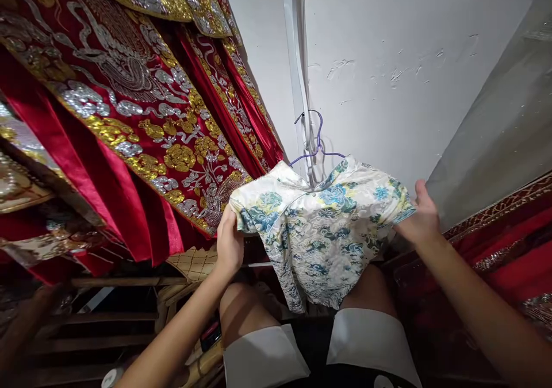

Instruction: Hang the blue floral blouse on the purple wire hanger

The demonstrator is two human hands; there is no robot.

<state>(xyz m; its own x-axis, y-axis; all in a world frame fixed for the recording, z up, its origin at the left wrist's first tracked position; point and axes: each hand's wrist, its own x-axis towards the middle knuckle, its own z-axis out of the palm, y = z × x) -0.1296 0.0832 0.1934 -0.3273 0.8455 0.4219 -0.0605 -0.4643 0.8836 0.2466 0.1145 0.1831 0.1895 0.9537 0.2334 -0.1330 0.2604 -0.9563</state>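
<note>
A white short-sleeved blouse (321, 233) with blue, green and yellow flowers hangs on a purple hanger (319, 146) in front of me. The hanger's hook is at a pale vertical strip on the wall. My left hand (230, 241) is closed on the cuff of the sleeve on the left, its thumb along the edge. At the other sleeve, my right hand (420, 218) touches the cuff from beneath, with its thumb raised away from the cloth. The fingers of that hand are partly hidden behind the sleeve and slightly blurred. The blouse's lower part hangs above my legs.
Red costumes (172, 123) with gold and silver sequins hang close on the left. Behind the blouse is a white wall (379, 49) with peeling marks. Bamboo furniture (116, 317) stands at lower left. More red embroidered cloth (509, 256) lies along the right side.
</note>
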